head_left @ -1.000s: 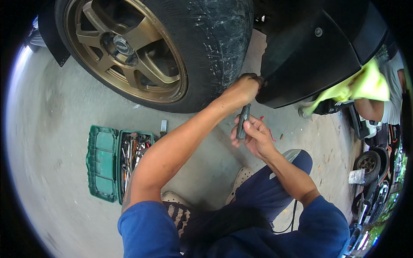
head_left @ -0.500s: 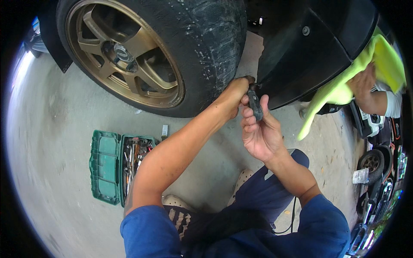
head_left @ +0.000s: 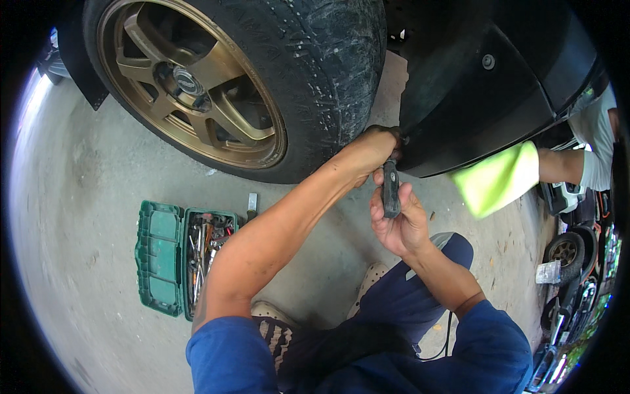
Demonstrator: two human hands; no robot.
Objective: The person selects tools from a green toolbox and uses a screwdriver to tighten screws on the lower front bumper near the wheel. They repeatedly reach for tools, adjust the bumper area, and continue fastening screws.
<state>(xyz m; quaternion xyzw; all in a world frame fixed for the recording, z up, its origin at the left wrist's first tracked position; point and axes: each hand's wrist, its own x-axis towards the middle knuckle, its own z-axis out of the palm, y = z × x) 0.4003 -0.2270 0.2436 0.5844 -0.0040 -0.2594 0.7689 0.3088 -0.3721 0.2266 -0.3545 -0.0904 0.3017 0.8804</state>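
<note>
Here the person crouches by a car wheel, both arms reaching up to the gap between tyre (head_left: 315, 72) and black fender panel (head_left: 485, 98).

Left hand (head_left: 374, 146): dirty, fingers curled shut, pressed against the lower edge of the panel right beside the tyre tread. What it grips there is hidden; can't tell if anything is in it.

Right hand (head_left: 397, 223): fingers wrapped around a dark tool handle (head_left: 391, 190), held upright. The handle's top end points at the left hand and the panel edge, touching or nearly so. Tip not visible.

So the tool sits between the two hands, just below the panel edge and just right of the tyre.

Around them:
- Gold alloy rim (head_left: 190, 85), multi-spoke, upper left.
- Green tool case (head_left: 161, 259) lies open on the concrete floor (head_left: 85, 197), left of the left forearm, well apart from the hands. Its right half is full of mixed tools.
- A small pale flat item (head_left: 252, 202) lies on the floor just beside the case's upper right corner.
- Another person's arm with a yellow-green cloth (head_left: 499, 178) comes in from the right, near the panel's lower edge, apart from the right hand.
- The person's blue sleeves and dark trousers fill the lower edge; a pale shoe (head_left: 371, 279) shows below the right hand.
</note>
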